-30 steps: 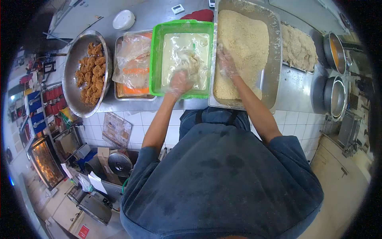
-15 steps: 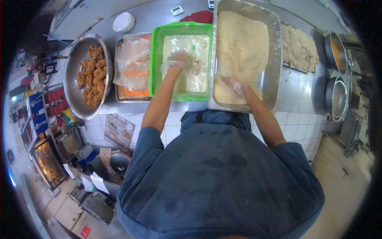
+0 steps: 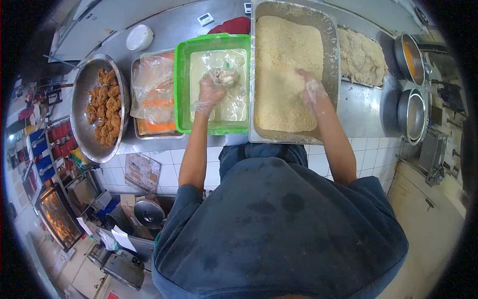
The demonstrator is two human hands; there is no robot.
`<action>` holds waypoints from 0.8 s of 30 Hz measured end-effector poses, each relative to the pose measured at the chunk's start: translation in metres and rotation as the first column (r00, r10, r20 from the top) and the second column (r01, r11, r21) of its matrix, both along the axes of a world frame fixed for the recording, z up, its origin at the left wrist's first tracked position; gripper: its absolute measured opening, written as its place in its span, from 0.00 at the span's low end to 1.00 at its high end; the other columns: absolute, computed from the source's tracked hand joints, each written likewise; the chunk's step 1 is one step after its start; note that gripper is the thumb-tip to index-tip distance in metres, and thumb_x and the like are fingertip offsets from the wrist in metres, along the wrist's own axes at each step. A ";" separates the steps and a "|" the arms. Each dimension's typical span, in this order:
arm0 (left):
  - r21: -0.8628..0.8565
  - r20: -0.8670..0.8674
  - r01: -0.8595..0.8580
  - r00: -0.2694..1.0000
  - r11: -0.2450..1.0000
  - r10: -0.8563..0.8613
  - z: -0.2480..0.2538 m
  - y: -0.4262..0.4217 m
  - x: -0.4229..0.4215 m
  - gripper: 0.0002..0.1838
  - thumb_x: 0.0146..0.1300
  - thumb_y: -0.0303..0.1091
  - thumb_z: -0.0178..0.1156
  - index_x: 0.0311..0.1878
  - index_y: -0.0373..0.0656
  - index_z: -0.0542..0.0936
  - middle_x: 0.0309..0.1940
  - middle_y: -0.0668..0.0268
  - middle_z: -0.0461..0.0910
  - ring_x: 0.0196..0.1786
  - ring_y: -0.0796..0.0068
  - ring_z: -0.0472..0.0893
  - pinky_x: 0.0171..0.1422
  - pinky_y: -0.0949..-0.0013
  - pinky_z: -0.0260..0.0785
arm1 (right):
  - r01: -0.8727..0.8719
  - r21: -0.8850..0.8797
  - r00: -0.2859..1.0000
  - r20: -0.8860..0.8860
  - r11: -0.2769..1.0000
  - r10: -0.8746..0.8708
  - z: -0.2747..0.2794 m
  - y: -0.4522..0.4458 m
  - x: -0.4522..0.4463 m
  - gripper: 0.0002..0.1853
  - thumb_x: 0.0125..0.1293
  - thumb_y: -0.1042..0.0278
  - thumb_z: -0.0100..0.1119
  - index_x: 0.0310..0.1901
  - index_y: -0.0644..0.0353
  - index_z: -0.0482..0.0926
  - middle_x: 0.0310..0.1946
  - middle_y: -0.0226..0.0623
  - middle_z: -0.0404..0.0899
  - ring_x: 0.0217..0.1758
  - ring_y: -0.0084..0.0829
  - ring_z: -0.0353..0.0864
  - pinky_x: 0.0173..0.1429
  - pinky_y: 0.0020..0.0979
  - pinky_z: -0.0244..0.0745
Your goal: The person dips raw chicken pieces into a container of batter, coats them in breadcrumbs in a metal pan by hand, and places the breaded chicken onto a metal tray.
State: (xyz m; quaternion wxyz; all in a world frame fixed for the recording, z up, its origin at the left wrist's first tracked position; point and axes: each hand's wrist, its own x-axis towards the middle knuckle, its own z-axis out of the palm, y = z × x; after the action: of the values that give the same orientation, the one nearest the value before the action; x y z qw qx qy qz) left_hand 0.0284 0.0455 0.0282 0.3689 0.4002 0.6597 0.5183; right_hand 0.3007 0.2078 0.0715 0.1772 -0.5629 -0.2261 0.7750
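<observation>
My left hand (image 3: 211, 91) is closed around a pale, wet piece of raw chicken (image 3: 227, 76). It holds the piece over a green tub (image 3: 181, 94) of milky liquid (image 3: 235, 104). A thin clear glove shows on that hand. Over a deep metal pan (image 3: 330, 55) my right hand (image 3: 313, 88) hovers with fingers stretched out and apart, holding nothing. Its glove is dusted with flour. Pale breading (image 3: 289, 40) fills much of the pan, and its surface looks hazy beside my fingers.
Left of the tub lie plastic bags (image 3: 155, 84) on a tray, then a metal bowl (image 3: 79, 127) with fried chicken (image 3: 105, 102). A tray of coated pieces (image 3: 363, 56) is at right, beside metal bowls (image 3: 412, 115). A white container (image 3: 140, 38) and timer (image 3: 205, 19) stand behind.
My left hand has risen out of the liquid with the chicken piece. My right hand has moved from the pan's near end toward its middle. The whole view has shifted slightly.
</observation>
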 end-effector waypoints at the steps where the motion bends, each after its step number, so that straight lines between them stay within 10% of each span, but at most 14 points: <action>1: 0.030 -0.008 -0.018 1.000 0.999 0.018 0.002 0.001 0.001 0.13 0.57 0.25 0.69 0.47 0.40 0.85 0.43 0.63 0.88 0.46 0.75 0.85 0.52 0.69 0.77 | 0.113 -0.052 0.976 -0.183 0.992 -0.121 -0.023 0.020 0.009 0.22 0.71 0.61 0.56 0.61 0.64 0.75 0.53 0.44 0.83 0.55 0.43 0.83 0.62 0.45 0.76; 2: 0.057 -0.015 -0.036 0.999 0.998 0.037 0.003 0.001 0.001 0.14 0.57 0.25 0.69 0.48 0.40 0.84 0.44 0.63 0.87 0.46 0.75 0.85 0.52 0.69 0.77 | 0.211 -0.126 0.904 -0.351 0.969 -0.243 -0.043 0.032 0.016 0.22 0.71 0.61 0.56 0.61 0.64 0.75 0.53 0.45 0.83 0.56 0.44 0.82 0.63 0.45 0.75; 4: 0.081 -0.038 -0.070 0.997 0.994 0.073 0.005 0.000 -0.001 0.14 0.58 0.24 0.69 0.48 0.40 0.84 0.44 0.64 0.87 0.46 0.75 0.85 0.53 0.70 0.77 | 0.236 0.182 0.972 -0.062 0.955 -0.228 -0.066 0.039 0.017 0.23 0.71 0.57 0.55 0.61 0.63 0.76 0.52 0.47 0.83 0.54 0.45 0.82 0.61 0.45 0.75; 8: 0.035 -0.072 -0.092 0.993 0.995 0.094 0.020 -0.007 -0.004 0.14 0.59 0.24 0.68 0.49 0.40 0.84 0.45 0.65 0.87 0.47 0.75 0.84 0.55 0.70 0.76 | -0.443 0.465 0.750 0.660 0.766 0.033 -0.087 -0.007 0.025 0.23 0.72 0.53 0.54 0.60 0.60 0.77 0.53 0.51 0.82 0.54 0.47 0.82 0.61 0.44 0.75; 11: 0.053 -0.153 -0.060 0.986 0.997 0.067 0.041 -0.021 -0.011 0.15 0.59 0.23 0.67 0.50 0.40 0.84 0.45 0.65 0.87 0.47 0.75 0.84 0.56 0.70 0.76 | -0.907 0.129 0.155 0.987 0.402 0.032 -0.096 -0.061 0.036 0.23 0.72 0.51 0.52 0.60 0.57 0.78 0.55 0.54 0.80 0.54 0.48 0.82 0.61 0.43 0.74; 14: 0.036 -0.232 -0.077 0.969 0.996 0.083 0.044 -0.035 -0.011 0.15 0.59 0.22 0.65 0.50 0.39 0.83 0.44 0.64 0.87 0.47 0.75 0.85 0.55 0.70 0.76 | -0.908 -0.192 0.064 0.815 0.373 0.576 -0.122 -0.068 0.065 0.29 0.71 0.45 0.53 0.65 0.58 0.76 0.67 0.52 0.71 0.68 0.45 0.73 0.71 0.43 0.66; 18: 0.030 -0.114 -0.117 0.986 0.993 0.120 0.027 -0.041 -0.014 0.14 0.58 0.22 0.66 0.49 0.37 0.83 0.43 0.64 0.87 0.45 0.75 0.84 0.53 0.70 0.76 | -0.646 0.256 0.758 0.327 0.719 0.564 -0.156 -0.106 0.070 0.37 0.70 0.38 0.52 0.70 0.60 0.70 0.77 0.46 0.57 0.79 0.37 0.55 0.79 0.40 0.53; 21: 0.001 -0.232 -0.108 0.967 0.994 0.105 0.026 -0.044 -0.015 0.14 0.58 0.22 0.66 0.49 0.37 0.83 0.42 0.64 0.87 0.45 0.76 0.84 0.53 0.71 0.75 | -0.437 0.051 0.895 0.125 0.898 0.428 -0.125 -0.110 0.011 0.35 0.71 0.42 0.53 0.71 0.59 0.68 0.76 0.44 0.59 0.78 0.34 0.56 0.78 0.37 0.54; 23: 0.001 -0.230 -0.109 0.967 0.994 0.106 0.032 -0.042 -0.012 0.14 0.58 0.21 0.66 0.49 0.37 0.83 0.43 0.65 0.87 0.45 0.76 0.84 0.53 0.71 0.75 | -0.331 -0.099 0.881 0.323 0.938 0.345 -0.082 -0.107 -0.033 0.28 0.74 0.52 0.54 0.70 0.56 0.70 0.71 0.46 0.66 0.72 0.36 0.66 0.74 0.36 0.60; 24: 0.001 -0.228 -0.109 0.968 0.994 0.106 0.034 -0.042 -0.011 0.14 0.58 0.21 0.66 0.49 0.37 0.83 0.43 0.65 0.87 0.46 0.77 0.84 0.53 0.71 0.75 | -0.480 -0.054 0.842 0.251 0.876 0.477 -0.091 -0.104 -0.027 0.29 0.73 0.51 0.56 0.70 0.56 0.70 0.72 0.47 0.66 0.73 0.36 0.64 0.75 0.36 0.58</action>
State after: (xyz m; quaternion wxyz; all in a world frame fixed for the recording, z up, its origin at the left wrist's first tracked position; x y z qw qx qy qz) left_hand 0.0175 0.0035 0.0626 0.2644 0.4185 0.7212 0.4845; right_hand 0.2733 0.1042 -0.0196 -0.0492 -0.5832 -0.3844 0.7139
